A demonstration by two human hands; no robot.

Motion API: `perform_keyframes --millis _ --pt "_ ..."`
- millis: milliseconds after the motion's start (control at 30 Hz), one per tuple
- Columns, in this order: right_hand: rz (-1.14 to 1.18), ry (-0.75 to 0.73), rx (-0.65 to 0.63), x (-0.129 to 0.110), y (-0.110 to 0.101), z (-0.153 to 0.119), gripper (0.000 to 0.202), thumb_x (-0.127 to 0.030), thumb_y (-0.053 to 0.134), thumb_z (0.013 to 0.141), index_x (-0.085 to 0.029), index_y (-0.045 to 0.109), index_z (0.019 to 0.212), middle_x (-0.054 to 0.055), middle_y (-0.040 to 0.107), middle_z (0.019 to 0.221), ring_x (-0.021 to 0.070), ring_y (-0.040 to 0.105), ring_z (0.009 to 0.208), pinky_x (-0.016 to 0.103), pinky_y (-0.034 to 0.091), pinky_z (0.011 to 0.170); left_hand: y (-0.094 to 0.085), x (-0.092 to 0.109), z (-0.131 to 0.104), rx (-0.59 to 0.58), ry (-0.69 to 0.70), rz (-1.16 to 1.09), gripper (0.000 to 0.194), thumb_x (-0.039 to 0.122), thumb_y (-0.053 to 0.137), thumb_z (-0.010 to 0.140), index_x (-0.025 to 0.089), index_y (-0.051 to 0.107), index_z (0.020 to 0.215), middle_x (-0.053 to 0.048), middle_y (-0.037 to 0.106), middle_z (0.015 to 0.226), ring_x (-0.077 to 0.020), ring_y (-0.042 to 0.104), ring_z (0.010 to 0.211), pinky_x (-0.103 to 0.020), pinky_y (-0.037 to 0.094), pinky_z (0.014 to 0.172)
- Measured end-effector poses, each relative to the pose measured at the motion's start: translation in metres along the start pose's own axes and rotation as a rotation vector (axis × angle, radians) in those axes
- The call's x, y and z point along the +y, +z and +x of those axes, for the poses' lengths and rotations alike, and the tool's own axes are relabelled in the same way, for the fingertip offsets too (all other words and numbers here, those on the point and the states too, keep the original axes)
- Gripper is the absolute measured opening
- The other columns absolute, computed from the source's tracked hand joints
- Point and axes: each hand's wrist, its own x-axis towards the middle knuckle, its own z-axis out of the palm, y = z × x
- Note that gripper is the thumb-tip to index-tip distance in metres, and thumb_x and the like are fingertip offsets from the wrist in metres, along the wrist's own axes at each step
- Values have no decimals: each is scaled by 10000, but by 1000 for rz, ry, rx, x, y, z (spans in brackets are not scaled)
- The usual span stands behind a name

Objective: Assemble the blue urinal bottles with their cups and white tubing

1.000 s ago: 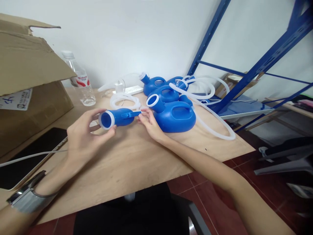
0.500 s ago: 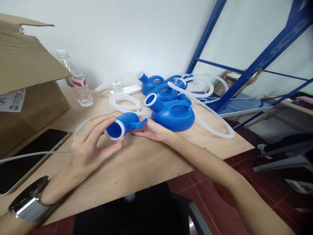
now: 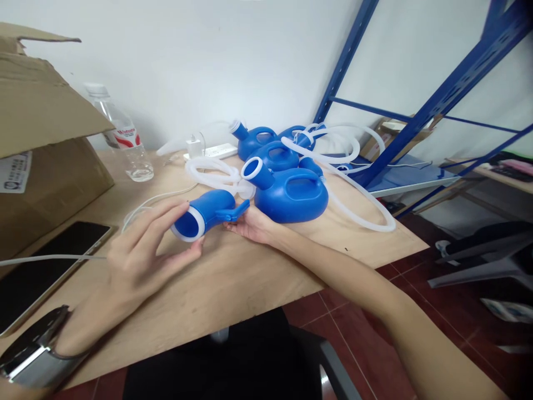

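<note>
A blue curved plastic spout with a white rim and a flat tab on its side is held above the tabletop. My left hand has its fingertips and thumb on either side of the rim. My right hand is at the far end, palm up, its fingers partly hidden behind and below the spout. Just beyond it stands a blue urinal bottle with a white-rimmed mouth and moulded handle. Coiled clear tubing lies behind the spout.
More blue bottles and looped hoses crowd the back of the table. A power strip, water bottle, cardboard box and phone are to the left. A blue metal rack rises at the right.
The spout's rim end has shifted slightly left with my left hand, and the spout shows more of its length. The whole view has also drifted a little.
</note>
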Motion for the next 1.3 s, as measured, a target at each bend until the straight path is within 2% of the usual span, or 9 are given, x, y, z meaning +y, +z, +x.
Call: perform_keyframes --millis 267,433,533,667,933,1067,1167,1233,1300 --pt "-32 36 80 -15 13 -12 274 -157 491 1096 -197 678 899 -22 627 635 153 592 629 276 570 658 -5 -3 1 -18 175 11 876 204 894 901 255 496 1679 -159 800 1322 -294 831 1004 -401 690 847" --pt "-34 52 84 -15 8 -8 271 -153 484 1097 -195 654 891 -10 645 664 148 583 613 270 567 649 -2 -6 -7 -12 149 27 865 227 901 894 328 517 1662 -98 802 1357 -274 841 984 -378 699 839" --pt "-37 108 71 -15 0 -2 254 -202 555 1090 -207 595 840 -40 548 599 131 529 545 240 524 576 -4 -8 -11 -42 148 25 813 234 873 922 380 526 1642 -38 794 1381 -262 843 1035 -369 702 890" --pt "-36 124 78 -15 -5 2 286 -226 624 1064 -222 529 794 -77 428 546 112 439 482 216 461 501 -7 -9 -10 -84 226 80 784 252 870 927 337 532 1630 -42 802 1355 -259 839 1065 -379 698 932" --pt "11 61 79 -13 -1 2 386 -211 422 1149 -214 546 784 -20 576 653 127 529 595 231 507 620 -1 -8 -10 18 67 46 736 320 862 926 361 563 1598 -35 811 1275 -248 831 948 -374 697 796" --pt "2 39 96 -9 2 4 378 -324 456 1159 -220 579 817 -3 630 695 147 579 652 252 514 668 0 -12 -6 75 -8 28 741 295 892 879 314 603 1561 -65 803 1279 -268 821 1008 -402 715 811" --pt "51 43 76 -5 9 8 350 -457 529 1142 -219 614 900 19 701 806 169 673 784 291 575 812 3 -15 -4 107 -11 42 696 275 903 853 283 648 1501 -77 806 1260 -259 821 998 -360 703 759" --pt "101 51 23 -4 15 12 283 -428 592 1123 -217 624 937 9 715 841 160 684 790 296 583 853 4 -14 -4 98 -12 50 660 255 902 850 256 662 1464 -88 807 1252 -250 820 1003 -343 696 786" --pt "129 76 8 -4 20 18 215 -332 598 1122 -210 641 951 -8 700 798 149 664 731 278 578 798 4 -13 -5 90 -19 60 645 224 902 842 230 667 1444 -107 804 1253 -250 817 1012 -351 693 837"
